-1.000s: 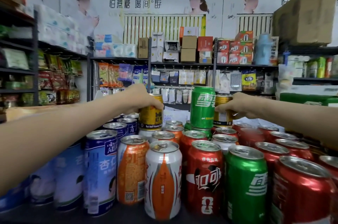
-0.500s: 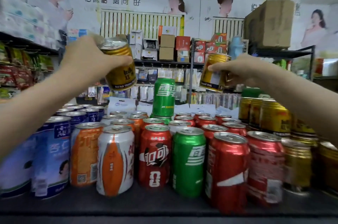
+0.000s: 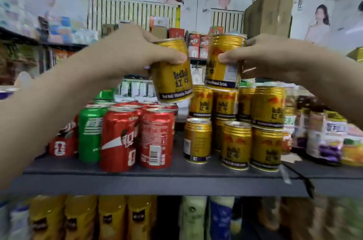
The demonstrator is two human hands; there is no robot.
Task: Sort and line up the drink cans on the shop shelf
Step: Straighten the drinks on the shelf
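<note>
Left hand (image 3: 125, 51) fingers (image 3: 172, 57) curl round a tilted short gold metal can (image 3: 172, 78); right hand (image 3: 263, 53) fingers (image 3: 229, 57) grip a second gold can (image 3: 222, 71), upright, just above the stacked gold cans (image 3: 267, 106) on the dark grey shelf (image 3: 176, 179)

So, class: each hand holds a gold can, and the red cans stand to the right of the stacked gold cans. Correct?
Not quite. The head view shows the red cans left of the stacked gold cans. The left hand grips one gold can, the right hand another gold can.
</note>
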